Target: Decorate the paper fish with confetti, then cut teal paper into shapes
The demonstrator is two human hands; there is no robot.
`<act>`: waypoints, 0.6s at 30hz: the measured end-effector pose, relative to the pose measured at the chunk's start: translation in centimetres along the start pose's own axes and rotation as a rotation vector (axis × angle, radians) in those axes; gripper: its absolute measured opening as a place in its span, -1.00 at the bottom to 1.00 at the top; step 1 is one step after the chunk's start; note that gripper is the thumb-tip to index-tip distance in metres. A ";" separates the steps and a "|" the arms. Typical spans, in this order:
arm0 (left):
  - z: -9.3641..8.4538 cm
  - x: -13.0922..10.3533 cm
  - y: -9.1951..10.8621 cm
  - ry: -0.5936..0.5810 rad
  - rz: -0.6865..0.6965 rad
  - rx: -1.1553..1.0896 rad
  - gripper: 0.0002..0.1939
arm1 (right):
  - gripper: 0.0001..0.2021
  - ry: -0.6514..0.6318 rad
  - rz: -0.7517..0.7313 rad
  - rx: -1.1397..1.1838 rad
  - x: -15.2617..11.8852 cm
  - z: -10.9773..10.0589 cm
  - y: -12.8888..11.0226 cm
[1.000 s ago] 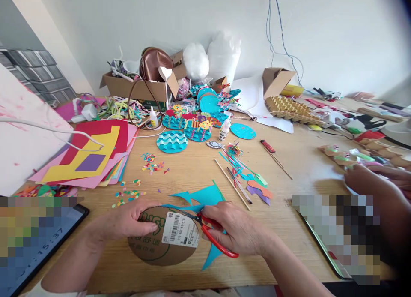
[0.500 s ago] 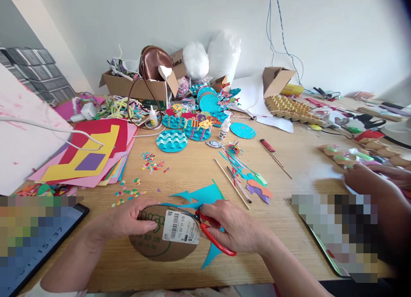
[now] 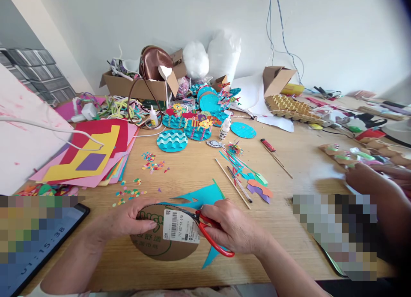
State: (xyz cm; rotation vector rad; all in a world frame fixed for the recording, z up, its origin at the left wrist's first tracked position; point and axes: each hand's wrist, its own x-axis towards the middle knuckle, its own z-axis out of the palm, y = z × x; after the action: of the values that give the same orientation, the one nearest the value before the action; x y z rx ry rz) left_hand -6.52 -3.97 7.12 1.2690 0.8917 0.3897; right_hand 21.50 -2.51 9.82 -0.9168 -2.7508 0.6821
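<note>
My left hand (image 3: pixel 136 220) grips the left edge of a round cardboard disc (image 3: pixel 154 250), thumb on its brown printed face with a white barcode label (image 3: pixel 181 226). Blue paper (image 3: pixel 205 196) sticks out beyond the disc's far rim, and another pointed blue piece (image 3: pixel 212 255) hangs at its lower right. In my right hand (image 3: pixel 229 224) are red-handled scissors (image 3: pixel 218 244), fingers closed through the loops. Their dark blades lie along the disc's upper edge at the blue paper; the blade tips are hard to make out.
Paper dots (image 3: pixel 128 193) and a stack of coloured sheets (image 3: pixel 83 160) lie left. Beyond are blue wavy discs (image 3: pixel 172 141), a glue bottle (image 3: pixel 225 127), a wooden stick (image 3: pixel 233 183) and a paintbrush (image 3: pixel 240 184). Another person's hand (image 3: pixel 366 179) works at right; tablets (image 3: pixel 81 211) flank me.
The scissors' handles have drawn slightly closer together. The blue paper beyond the rim has shifted a little, its notch looking narrower. My left hand keeps its hold on the disc.
</note>
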 end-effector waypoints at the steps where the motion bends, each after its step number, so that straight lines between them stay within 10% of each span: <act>1: 0.0 0.0 0.0 -0.002 0.002 -0.006 -0.63 | -0.85 0.008 -0.013 0.000 0.0 0.1 0.0; 18: 0.2 0.1 0.0 -0.041 -0.013 -0.043 -0.62 | -0.86 -0.049 0.033 -0.074 0.1 -0.6 -0.4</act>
State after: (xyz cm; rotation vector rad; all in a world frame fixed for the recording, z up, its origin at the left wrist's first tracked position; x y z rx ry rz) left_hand -6.30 -4.03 7.12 1.2270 0.8521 0.3697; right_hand 21.34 -2.49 10.55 -0.9750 -2.8269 0.6196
